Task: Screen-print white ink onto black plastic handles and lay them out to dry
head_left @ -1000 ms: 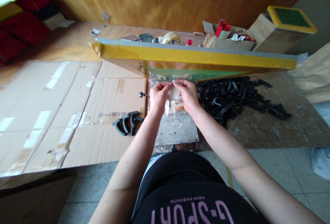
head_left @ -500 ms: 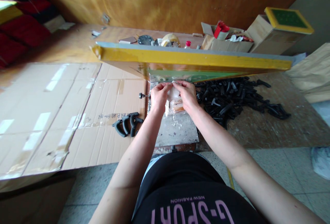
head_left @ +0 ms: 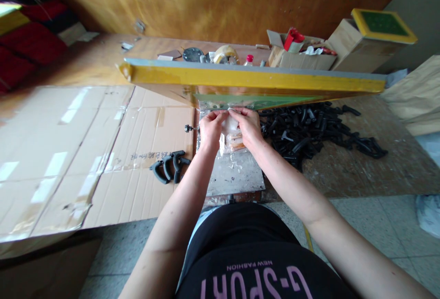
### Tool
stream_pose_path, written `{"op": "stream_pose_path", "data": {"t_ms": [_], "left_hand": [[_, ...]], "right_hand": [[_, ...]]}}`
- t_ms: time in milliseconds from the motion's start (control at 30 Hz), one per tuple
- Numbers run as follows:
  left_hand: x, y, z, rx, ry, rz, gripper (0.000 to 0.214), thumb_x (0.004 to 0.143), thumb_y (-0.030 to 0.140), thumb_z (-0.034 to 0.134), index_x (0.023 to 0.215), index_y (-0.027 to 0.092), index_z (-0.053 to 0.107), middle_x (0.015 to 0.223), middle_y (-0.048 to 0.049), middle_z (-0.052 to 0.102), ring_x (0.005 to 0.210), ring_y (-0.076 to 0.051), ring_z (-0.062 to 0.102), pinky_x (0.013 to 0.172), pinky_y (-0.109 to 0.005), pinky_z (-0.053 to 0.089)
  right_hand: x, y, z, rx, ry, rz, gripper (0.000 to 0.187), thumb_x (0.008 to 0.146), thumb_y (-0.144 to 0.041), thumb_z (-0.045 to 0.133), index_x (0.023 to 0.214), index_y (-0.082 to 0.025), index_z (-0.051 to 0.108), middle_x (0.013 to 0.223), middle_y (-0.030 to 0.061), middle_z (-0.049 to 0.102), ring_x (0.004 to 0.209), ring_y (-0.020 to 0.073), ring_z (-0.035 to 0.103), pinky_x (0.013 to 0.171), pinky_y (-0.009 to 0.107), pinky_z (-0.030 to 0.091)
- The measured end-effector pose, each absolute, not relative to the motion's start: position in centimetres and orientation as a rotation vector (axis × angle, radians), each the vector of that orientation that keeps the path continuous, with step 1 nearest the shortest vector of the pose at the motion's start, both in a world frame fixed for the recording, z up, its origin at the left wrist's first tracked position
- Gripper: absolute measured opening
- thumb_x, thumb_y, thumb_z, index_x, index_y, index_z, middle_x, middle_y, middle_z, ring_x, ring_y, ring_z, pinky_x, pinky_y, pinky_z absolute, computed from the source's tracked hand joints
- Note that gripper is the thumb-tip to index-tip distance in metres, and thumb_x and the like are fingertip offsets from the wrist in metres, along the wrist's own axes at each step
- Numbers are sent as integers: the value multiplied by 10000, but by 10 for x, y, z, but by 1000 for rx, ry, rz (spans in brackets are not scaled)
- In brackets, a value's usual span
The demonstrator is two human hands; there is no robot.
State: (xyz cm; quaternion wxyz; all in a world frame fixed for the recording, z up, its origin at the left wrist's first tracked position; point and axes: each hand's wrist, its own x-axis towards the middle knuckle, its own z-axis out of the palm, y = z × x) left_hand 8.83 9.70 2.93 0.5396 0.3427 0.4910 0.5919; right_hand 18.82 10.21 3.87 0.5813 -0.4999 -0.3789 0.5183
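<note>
A long counter (head_left: 360, 175) runs along the brown wooden wall, its bare top scuffed and speckled on the right. Flattened cardboard (head_left: 85, 152), patched with shiny tape, covers its left half. Over the middle a yellow frame (head_left: 254, 79) with a green screen hangs tilted up, its near edge raised clear of the counter and its far side lower. To the right of the hands, a loose pile (head_left: 309, 129) of black plastic parts spreads over the bare counter, partly under the frame. Behind the frame, at the back right, sit open boxes (head_left: 302, 58) with red and white odds and ends, and next to them a taller box (head_left: 364, 42) topped by a small yellow-edged green screen.

Right in front of the person a grey plate (head_left: 237, 175) lies on the counter, between the cardboard and the pile, smeared and scratched. Both hands are over its far end, just under the frame's edge. The left hand (head_left: 210, 129) and right hand (head_left: 249, 127) sit close together, thumbs almost touching, and the fingers of each are closed in a pinch on the top edge of a small clear bag (head_left: 232, 138). The bag hangs between the palms, above the plate, with something pale orange inside that I can't make out.

Four black parts (head_left: 168, 167) lie bunched on the cardboard, left of the plate. A tape roll (head_left: 225, 53) and a red-capped bottle (head_left: 250, 58) stand behind the frame, and a small knob (head_left: 188, 128) sticks out at the plate's left edge, beside the left hand
</note>
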Motion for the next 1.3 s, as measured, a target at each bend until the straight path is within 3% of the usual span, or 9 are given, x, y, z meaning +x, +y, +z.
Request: {"op": "stream_pose_path", "data": {"t_ms": [700, 967, 1300], "left_hand": [[90, 98, 30, 799, 1128, 1409, 213, 630, 345, 761, 737, 172, 698, 637, 15, 648, 530, -89, 532, 531, -220, 410], [89, 95, 28, 798, 1153, 1404, 221, 627, 351, 761, 742, 173, 695, 634, 19, 635, 542, -92, 527, 538, -223, 393], [89, 90, 26, 848, 1179, 1356, 284, 634, 379, 750, 780, 143, 692, 637, 17, 628, 531, -72, 491, 541, -200, 392]], "right_hand": [[189, 100, 38, -1166, -881, 1203, 295, 665, -471, 768, 770, -204, 701, 706, 9, 651, 677, 138, 574, 575, 264, 450], [188, 96, 39, -1175, -831, 1240, 168, 688, -328, 746, 762, -180, 716, 691, 5, 653, 654, 121, 563, 580, 256, 449], [191, 95, 27, -1165, -855, 1232, 339, 655, -460, 786, 815, -178, 691, 717, -6, 661, 649, 110, 568, 562, 226, 452]]}}
